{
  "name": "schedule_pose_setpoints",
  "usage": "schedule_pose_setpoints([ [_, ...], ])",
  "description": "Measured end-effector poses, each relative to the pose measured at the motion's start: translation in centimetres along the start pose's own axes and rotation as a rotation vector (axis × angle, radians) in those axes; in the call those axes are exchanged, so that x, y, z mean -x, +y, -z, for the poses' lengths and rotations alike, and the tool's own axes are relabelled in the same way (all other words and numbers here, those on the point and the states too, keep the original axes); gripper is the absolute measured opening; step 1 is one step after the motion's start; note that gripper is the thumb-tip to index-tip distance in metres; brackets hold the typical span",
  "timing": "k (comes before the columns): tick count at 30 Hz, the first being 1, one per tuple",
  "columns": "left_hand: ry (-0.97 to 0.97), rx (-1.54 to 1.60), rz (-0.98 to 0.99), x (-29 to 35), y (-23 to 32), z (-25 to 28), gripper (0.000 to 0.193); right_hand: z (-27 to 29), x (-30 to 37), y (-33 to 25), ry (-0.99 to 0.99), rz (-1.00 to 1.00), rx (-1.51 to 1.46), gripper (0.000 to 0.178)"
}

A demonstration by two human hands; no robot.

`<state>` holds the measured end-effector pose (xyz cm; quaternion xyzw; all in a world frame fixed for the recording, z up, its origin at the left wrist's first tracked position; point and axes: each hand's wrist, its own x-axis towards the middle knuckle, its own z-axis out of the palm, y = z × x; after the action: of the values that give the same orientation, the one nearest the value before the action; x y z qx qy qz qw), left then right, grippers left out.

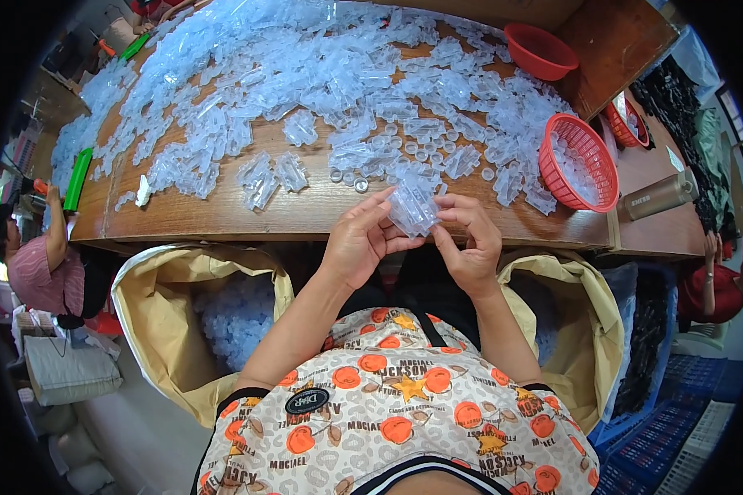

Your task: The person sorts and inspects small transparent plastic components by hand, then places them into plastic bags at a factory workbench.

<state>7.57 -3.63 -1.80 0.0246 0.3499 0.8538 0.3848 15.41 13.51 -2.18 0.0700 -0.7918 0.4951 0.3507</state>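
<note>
A transparent plastic moulded piece (413,208) with several tube-like parts is held between my two hands over the table's near edge. My left hand (362,238) grips its left side, thumb on top and fingers beneath. The fingertips of my right hand (473,246) pinch its right edge. Just beyond my hands, small round transparent caps (421,154) lie loose on the wooden table (305,216). More moulded pieces (260,180) rest to the left of them. A large heap of the same transparent parts (305,74) spreads across the table behind.
A red basket (560,177) with transparent parts stands at the right, beside a bottle (659,196). Another red basket (539,51) sits farther back. Open yellow-lined sacks (153,309) flank me below the table edge. A person (48,262) is at the far left.
</note>
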Motion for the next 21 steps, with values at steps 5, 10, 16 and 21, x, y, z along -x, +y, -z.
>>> schedule_pose_setpoints([
  [5, -0.055, 0.043, 0.028, 0.3, 0.6, -0.4, 0.041, 0.2, 0.2, 0.0, -0.037, 0.051, -0.031, 0.025],
  [10, -0.049, -0.166, 0.005, -0.1, 0.2, -0.2, 0.041, 0.6, 0.4, 0.1, -0.120, 0.030, -0.082, 0.027],
  [16, -0.068, -0.188, -0.033, 0.2, -0.3, -0.2, 0.039, 0.4, -0.1, -1.3, -0.080, -0.181, 0.010, 0.038],
  [21, -0.100, -0.036, -0.025, 0.1, -0.1, -0.2, 0.037, 0.2, -0.3, -1.6, -0.082, -0.173, 0.027, 0.031],
])
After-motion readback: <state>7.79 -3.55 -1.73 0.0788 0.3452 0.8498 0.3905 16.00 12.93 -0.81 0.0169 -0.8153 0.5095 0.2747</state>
